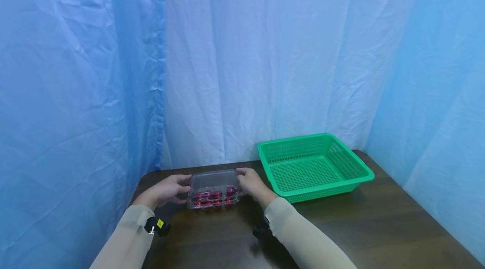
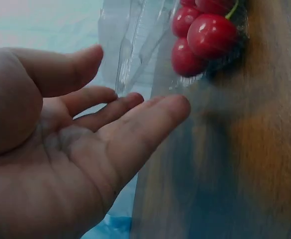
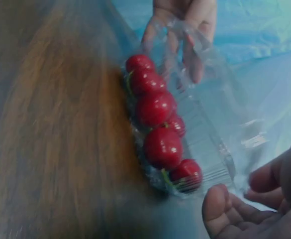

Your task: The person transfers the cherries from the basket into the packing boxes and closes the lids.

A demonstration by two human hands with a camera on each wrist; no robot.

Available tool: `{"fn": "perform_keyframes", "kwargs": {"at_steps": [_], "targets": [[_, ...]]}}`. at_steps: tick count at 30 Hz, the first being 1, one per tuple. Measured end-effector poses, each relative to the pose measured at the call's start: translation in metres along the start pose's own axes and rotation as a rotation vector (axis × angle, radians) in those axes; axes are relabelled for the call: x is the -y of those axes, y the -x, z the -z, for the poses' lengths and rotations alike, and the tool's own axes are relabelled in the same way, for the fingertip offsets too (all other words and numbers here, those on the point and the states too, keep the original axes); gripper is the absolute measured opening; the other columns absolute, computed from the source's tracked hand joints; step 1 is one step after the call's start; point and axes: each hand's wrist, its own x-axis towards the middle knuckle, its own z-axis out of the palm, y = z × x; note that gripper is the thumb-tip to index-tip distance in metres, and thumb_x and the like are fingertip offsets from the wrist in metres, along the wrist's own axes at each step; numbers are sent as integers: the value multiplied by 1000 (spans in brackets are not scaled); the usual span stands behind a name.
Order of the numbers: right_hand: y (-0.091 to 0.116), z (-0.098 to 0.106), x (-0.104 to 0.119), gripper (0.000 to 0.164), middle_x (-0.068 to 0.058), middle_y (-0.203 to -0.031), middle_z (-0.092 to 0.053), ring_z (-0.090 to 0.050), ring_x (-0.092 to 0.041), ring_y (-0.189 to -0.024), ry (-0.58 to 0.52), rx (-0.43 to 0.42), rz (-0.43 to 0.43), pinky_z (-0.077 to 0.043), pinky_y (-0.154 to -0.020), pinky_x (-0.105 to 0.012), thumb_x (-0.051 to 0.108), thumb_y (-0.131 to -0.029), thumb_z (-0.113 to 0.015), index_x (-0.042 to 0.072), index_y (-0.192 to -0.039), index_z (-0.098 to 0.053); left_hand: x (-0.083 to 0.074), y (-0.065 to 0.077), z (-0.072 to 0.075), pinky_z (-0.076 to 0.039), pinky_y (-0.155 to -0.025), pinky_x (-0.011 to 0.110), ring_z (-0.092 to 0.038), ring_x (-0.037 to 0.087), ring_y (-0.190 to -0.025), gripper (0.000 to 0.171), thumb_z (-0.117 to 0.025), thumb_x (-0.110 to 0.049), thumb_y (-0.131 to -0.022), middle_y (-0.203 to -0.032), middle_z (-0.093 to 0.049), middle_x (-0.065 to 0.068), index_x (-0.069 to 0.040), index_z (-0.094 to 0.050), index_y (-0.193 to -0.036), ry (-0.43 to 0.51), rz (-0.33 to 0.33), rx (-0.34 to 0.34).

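Note:
A clear plastic box (image 1: 213,179) with shiny red cherries (image 1: 214,195) in its lower part rests on the table between both hands. Green stems show on some cherries (image 3: 155,107). My left hand (image 1: 170,188) is at the box's left end, thumb and fingers spread apart; in the left wrist view the left hand (image 2: 85,124) has its palm showing and fingertips by the plastic edge. At the opposite end is my right hand (image 1: 251,184); in the right wrist view the right hand (image 3: 264,199) has its thumb and fingers loosely bent, apart, around the box's corner.
A green plastic basket (image 1: 316,193) with perforated walls stands right of the box, close beyond the right hand. The dark wooden table (image 1: 212,239) carries both. Blue curtains (image 1: 265,71) hang along the back and both sides.

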Motion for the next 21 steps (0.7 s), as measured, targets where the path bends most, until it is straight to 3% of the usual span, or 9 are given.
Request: {"fn": "perform_keyframes", "kwargs": {"at_steps": [2,5,9,12,17,21], "targets": [[1,0,-1,51,-28,-136,-71,-66,-20,-78,49,3,17,-68,-66,-39,6,-111,-55,1,-163,-57,0,2,0,-59,-117,62,-49,58,-159,73,-63,-5,-114,-177,-37,38,5,-26,-177,-33,-2,22],[3,2,-4,43,-24,-139,-70,-69,-23,-81,111,-4,24,-63,-56,-33,8,-112,-59,9,-155,-61,0,5,1,-54,-122,68,-49,58,-158,87,-72,-2,-108,-172,-44,39,4,-21,-178,-101,-14,56],[6,4,-4,23,-17,-110,-72,-70,-26,-75,185,-4,21,-56,-51,-30,12,-113,-61,13,-135,-65,-2,9,0,-57,-119,66,-64,51,-143,100,-82,-5,-102,-156,-58,35,0,-19,-180,-163,-6,63],[9,6,-2,21,-13,-91,-70,-68,-26,-68,212,26,13,-54,-49,-30,13,-112,-59,9,-131,-66,-5,12,-3,-63,-112,61,-71,40,-128,107,-84,-4,-101,-145,-63,30,-4,-13,-182,-132,34,87],[19,9,5,41,-14,-85,-69,-68,-25,-63,209,120,-19,-57,-48,-32,11,-105,-57,5,-146,-59,-9,16,-10,-70,-97,58,-77,37,-111,111,-77,0,-102,-127,-72,26,-10,-1,-183,-53,104,122],[27,15,11,53,-18,-94,-72,-74,-30,-68,204,200,-43,-63,-53,-38,13,-111,-60,7,-162,-49,-12,18,-13,-72,-85,52,-78,36,-99,111,-73,-4,-103,-114,-75,24,-14,3,-183,-50,124,112]]}}
